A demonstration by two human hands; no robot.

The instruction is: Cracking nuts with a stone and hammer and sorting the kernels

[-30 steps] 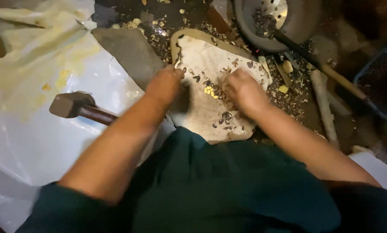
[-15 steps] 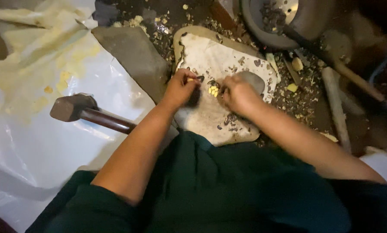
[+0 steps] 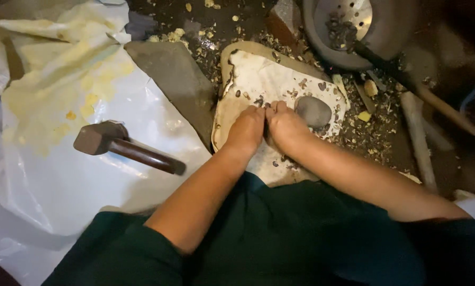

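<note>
Left hand (image 3: 246,128): resting on the flat stone slab (image 3: 242,79), fingers curled shut; whether they are gripping anything cannot be told.
Right hand (image 3: 286,126): pressing against the left hand, fingers closed; contents hidden.
Slab: lying in front of the person, scattered with dark shell bits (image 3: 304,83).
Round grey stone (image 3: 313,110): sitting on the slab, just beside the right hand.
Hammer (image 3: 120,146): lying on the white plastic sheet (image 3: 47,185), well apart from both hands.
Metal bowl (image 3: 354,26): standing beyond the slab.

Two hands (image 3: 246,130) (image 3: 284,125), one hammer (image 3: 122,145), one flat stone slab (image 3: 258,85) (pale), one round pan (image 3: 362,26).
</note>
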